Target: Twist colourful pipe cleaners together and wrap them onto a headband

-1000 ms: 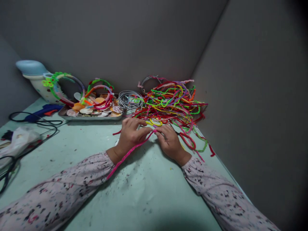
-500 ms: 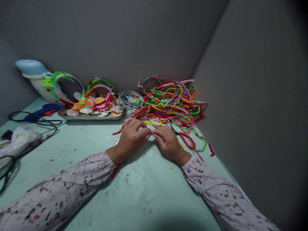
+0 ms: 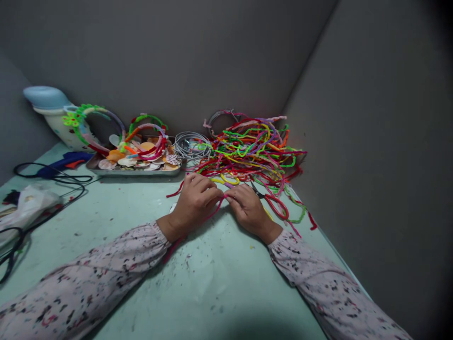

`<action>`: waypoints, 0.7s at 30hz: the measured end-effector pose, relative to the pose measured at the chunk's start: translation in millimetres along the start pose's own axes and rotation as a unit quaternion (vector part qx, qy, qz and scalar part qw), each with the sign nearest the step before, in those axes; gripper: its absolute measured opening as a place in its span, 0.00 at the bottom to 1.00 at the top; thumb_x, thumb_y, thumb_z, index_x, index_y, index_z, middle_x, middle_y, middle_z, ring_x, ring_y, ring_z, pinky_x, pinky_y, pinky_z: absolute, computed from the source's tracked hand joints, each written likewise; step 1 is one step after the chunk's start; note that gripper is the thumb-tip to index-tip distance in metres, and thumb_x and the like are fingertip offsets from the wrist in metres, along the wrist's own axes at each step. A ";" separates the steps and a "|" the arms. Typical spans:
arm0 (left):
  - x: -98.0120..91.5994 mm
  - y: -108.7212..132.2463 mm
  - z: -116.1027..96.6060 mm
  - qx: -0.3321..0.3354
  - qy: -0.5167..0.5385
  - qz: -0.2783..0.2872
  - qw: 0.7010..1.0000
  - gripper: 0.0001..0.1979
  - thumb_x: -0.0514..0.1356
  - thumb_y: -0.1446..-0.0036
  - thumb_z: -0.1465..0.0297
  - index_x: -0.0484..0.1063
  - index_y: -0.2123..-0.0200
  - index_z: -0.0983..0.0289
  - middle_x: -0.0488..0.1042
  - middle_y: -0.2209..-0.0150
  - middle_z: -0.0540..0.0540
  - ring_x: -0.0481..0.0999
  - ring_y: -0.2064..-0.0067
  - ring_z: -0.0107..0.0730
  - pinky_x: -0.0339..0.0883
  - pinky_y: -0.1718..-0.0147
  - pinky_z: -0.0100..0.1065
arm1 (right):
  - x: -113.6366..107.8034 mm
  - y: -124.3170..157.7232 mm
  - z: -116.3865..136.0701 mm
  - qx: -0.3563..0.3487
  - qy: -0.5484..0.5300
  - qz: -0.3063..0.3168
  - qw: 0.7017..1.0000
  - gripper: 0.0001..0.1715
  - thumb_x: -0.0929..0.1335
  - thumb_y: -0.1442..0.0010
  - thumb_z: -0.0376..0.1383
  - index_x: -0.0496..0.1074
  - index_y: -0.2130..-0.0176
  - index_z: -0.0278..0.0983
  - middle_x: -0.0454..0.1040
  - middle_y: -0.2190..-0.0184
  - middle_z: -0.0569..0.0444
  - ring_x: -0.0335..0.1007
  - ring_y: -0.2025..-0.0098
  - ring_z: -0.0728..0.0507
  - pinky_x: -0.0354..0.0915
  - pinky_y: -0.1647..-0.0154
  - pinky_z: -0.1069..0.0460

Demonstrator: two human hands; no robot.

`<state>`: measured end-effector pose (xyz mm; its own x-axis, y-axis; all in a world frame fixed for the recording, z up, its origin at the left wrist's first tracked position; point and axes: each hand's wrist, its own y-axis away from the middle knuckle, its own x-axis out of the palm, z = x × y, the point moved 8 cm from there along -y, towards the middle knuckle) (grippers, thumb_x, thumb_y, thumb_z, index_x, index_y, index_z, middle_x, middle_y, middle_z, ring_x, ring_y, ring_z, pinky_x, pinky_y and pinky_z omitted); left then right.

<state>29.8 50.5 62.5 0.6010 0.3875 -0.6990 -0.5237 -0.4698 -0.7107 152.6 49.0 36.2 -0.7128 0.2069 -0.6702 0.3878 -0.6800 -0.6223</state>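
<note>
My left hand (image 3: 194, 202) and my right hand (image 3: 247, 208) meet fingertip to fingertip on the green table (image 3: 106, 222), both pinched on a pink pipe cleaner (image 3: 215, 209). The cleaner runs from the pinch back under my left wrist and shows again near my sleeve. Just beyond my hands lies a big tangle of coloured pipe cleaners (image 3: 251, 146). Red-handled scissors (image 3: 274, 204) rest right of my right hand.
A metal tray (image 3: 134, 171) of shells and wrapped hoops stands at the back. Grey wire coils (image 3: 189, 144) lie beside it. A blue glue gun (image 3: 62, 164), black cords (image 3: 53, 182) and a plastic bag (image 3: 26, 203) sit left. Grey walls close the corner.
The pink pipe cleaner, which lay over my left wrist, now passes under that hand. Both hands stay together at the same spot, fingers working it.
</note>
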 end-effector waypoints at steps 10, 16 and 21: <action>0.0 0.3 1.1 0.004 0.012 -0.016 1.000 0.05 0.59 0.42 0.71 0.74 0.69 0.61 0.75 0.69 0.51 0.69 0.63 0.34 0.56 0.57 0.41 | -0.4 0.2 -0.5 -0.008 0.000 -0.006 1.000 0.08 0.62 0.36 0.34 0.70 0.58 0.39 0.74 0.62 0.49 0.67 0.57 0.42 0.63 0.54 0.44; 0.9 0.3 2.3 0.001 0.029 -0.008 1.000 0.04 0.59 0.41 0.69 0.74 0.68 0.61 0.75 0.69 0.51 0.70 0.63 0.34 0.57 0.57 0.40 | 0.2 1.6 -0.6 -0.008 -0.003 -0.009 1.000 0.08 0.62 0.36 0.33 0.70 0.58 0.39 0.74 0.62 0.49 0.67 0.58 0.42 0.64 0.54 0.44; 2.0 0.3 4.6 -0.013 0.041 -0.004 0.999 0.05 0.59 0.40 0.68 0.73 0.67 0.61 0.75 0.69 0.51 0.70 0.63 0.33 0.57 0.57 0.40 | -0.1 1.3 -0.4 -0.006 -0.002 -0.004 1.000 0.08 0.62 0.36 0.33 0.70 0.58 0.38 0.74 0.62 0.49 0.67 0.58 0.42 0.64 0.54 0.44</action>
<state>28.0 54.8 60.6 0.6527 0.3257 -0.6840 -0.5036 -0.4881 -0.7129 153.4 48.4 35.3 -0.7186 0.2095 -0.6631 0.3881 -0.6703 -0.6324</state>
